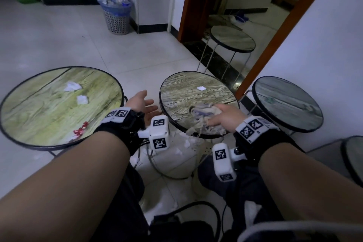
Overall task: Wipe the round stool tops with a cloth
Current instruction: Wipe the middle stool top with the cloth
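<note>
Three round stools stand before me. The middle stool (pixel 188 88) has a grey wood-grain top with a white paper scrap (pixel 201 88) near its far side. My right hand (pixel 224 117) presses a frayed pale cloth (pixel 202 113) onto its near half, fingers curled over the bundle. My left hand (pixel 144 103) hovers open, palm up, in the gap beside that stool's left rim. The left stool (pixel 39 108) has a green top carrying two white scraps (pixel 72 86) and red bits (pixel 80 130). The right stool (pixel 286 104) has a bluish-grey top.
A fourth stool (pixel 232 38) stands in the doorway beyond. A full mesh waste bin (pixel 116 15) sits by the far wall. White scraps (pixel 182 147) litter the tiled floor under the middle stool. Another stool's edge (pixel 353 157) shows at far right. Cables lie near my legs.
</note>
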`<state>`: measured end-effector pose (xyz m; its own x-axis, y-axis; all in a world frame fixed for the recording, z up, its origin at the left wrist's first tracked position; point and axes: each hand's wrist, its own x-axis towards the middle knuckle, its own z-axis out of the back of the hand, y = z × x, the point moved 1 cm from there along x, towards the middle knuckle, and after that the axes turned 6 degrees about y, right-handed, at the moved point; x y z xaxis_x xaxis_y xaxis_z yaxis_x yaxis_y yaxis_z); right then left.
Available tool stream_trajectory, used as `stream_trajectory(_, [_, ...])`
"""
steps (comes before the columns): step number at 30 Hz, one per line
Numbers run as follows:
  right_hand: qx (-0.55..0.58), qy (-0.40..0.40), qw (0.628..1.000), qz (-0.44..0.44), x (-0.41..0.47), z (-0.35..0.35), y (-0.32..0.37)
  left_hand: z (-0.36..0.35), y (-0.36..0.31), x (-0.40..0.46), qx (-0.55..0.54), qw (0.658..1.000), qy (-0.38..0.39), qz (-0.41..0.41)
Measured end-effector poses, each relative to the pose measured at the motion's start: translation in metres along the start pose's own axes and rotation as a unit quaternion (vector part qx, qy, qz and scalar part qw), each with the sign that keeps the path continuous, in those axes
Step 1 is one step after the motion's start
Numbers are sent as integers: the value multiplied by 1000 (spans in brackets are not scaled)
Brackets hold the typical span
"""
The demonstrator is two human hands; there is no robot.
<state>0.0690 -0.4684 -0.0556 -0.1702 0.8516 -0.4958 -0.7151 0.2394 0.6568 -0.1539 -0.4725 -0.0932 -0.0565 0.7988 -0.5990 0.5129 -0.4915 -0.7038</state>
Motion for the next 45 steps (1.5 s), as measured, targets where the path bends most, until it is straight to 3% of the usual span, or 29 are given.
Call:
stream_trajectory(2, [-4,-10,1000,-14,3,1,-1,7,-1,0,-3,1000,5,1])
stream_trajectory(6, [-95,69,993,-29,4,-17,0,11,-3,5,-3,1000,23,10])
stream_trajectory(9, [-7,94,995,-26,10,-15,0,9,-2,10,4,999,36,26])
stream_trajectory(19, [85,-84,992,-46,47,28,6,6,-9,55,68,998,6,10])
stream_trajectory(23, [38,-131,988,-74,78,48,21,-1,-15,70,81,996,16,16])
stream_trajectory(26, [-99,-135,978,-124,96,59,39,-4,-19,78,66,997,13,20])
stream_trajectory(31, [-250,-98,954,-132,121,49,61,1,-16,84,55,998,17,26])
stream_trajectory(34, [-176,-109,975,-80,132,35,52,8,-15,84,63,998,18,23])
stream_trajectory(36, [-194,-96,974,-64,130,29,50,12,-16,83,62,998,19,23])
stream_trajectory(40, [-198,-2,975,-103,110,30,58,16,-17,78,55,998,25,23])
stream_trajectory(42, [-113,31,987,-114,96,35,57,15,-16,74,56,998,28,26])
stream_trajectory(45, [2,-4,993,-115,80,40,52,14,-11,68,63,997,30,29])
